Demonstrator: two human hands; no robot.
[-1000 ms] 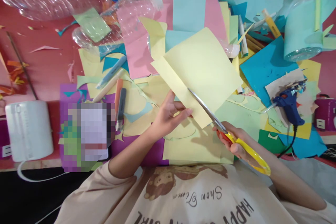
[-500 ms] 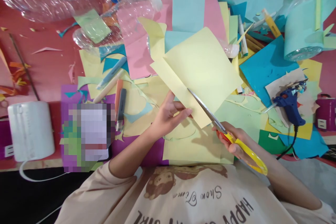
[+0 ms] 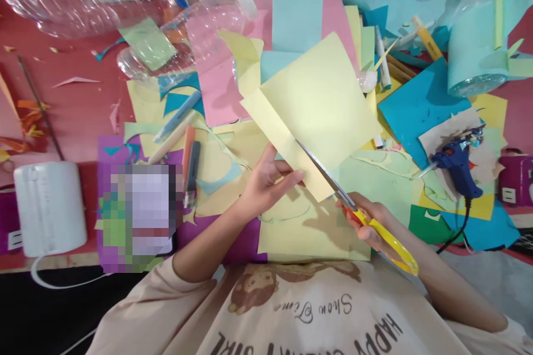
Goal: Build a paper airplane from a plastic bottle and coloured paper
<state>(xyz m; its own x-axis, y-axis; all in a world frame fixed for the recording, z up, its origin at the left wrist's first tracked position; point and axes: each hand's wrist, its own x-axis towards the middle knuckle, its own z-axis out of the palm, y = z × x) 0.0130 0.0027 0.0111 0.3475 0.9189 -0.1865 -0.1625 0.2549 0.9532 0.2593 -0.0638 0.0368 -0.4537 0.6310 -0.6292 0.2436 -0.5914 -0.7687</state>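
Note:
A pale yellow sheet of paper (image 3: 328,89) is held up in front of me, with a narrow strip along its lower left edge partly cut from it. My left hand (image 3: 270,180) pinches that strip between thumb and fingers, some fingertips hidden behind the paper. In my right hand (image 3: 364,219) are scissors (image 3: 387,241) with yellow and red handles. Their blades lie along the cut line, tips pointing up and left, and look nearly closed. Under the sheet, more pale yellow paper (image 3: 312,238) covers the table.
A blue glue gun (image 3: 460,163) lies at right with its cord trailing down. Clear plastic bottles (image 3: 91,8) line the back; a blue-wrapped bottle (image 3: 477,50) stands back right. Markers (image 3: 190,172) and a blurred-out phone-like object (image 3: 152,211) are at left, beside a white box-shaped device (image 3: 50,208).
The sheet's upper corner has tipped slightly upward, and the scissor handles have shifted slightly left. My left hand keeps its hold on the strip.

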